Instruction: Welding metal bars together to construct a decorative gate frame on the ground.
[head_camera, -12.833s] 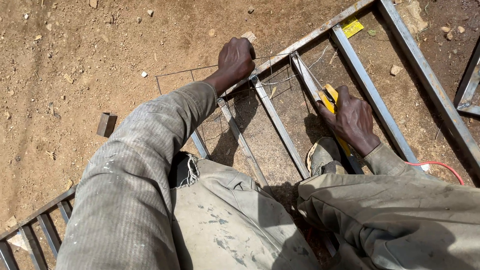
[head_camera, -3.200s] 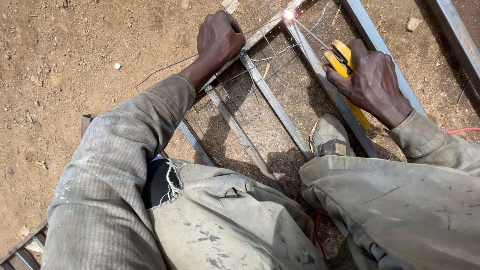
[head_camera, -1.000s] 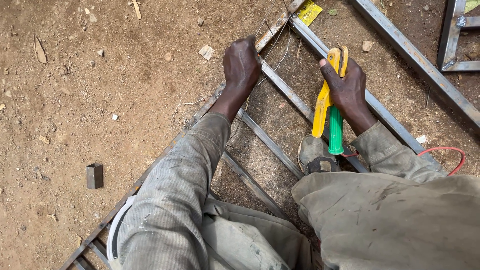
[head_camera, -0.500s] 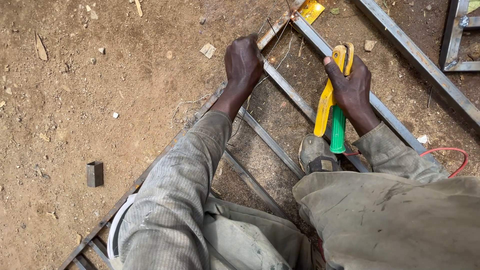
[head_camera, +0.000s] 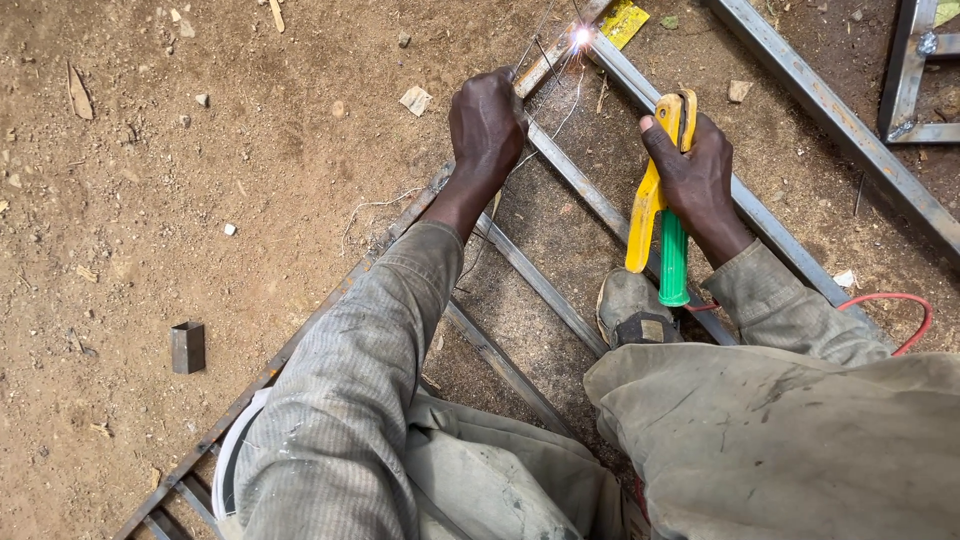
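A grey steel frame (head_camera: 560, 300) of welded bars lies on the dirt. My left hand (head_camera: 487, 125) presses down on its outer bar near the top corner. My right hand (head_camera: 695, 170) grips a yellow and green electrode holder (head_camera: 655, 225). Its thin rod reaches up and left to the frame's corner joint, where a bright welding spark (head_camera: 581, 36) glows with small sparks falling. A wire mesh (head_camera: 545, 110) lies over the bars by my left hand. My shoe (head_camera: 630, 310) rests on a bar below the holder.
A red cable (head_camera: 905, 320) runs by my right sleeve. A short piece of square tube (head_camera: 187, 346) stands on the dirt at left. A second steel frame (head_camera: 915, 75) lies at top right. A yellow scrap (head_camera: 625, 20) sits near the spark. Stones and chips dot the ground.
A bright spark has lit at the frame's corner where the rod touches. My right hand has tilted the holder slightly toward that joint. My left hand stays on the bar.
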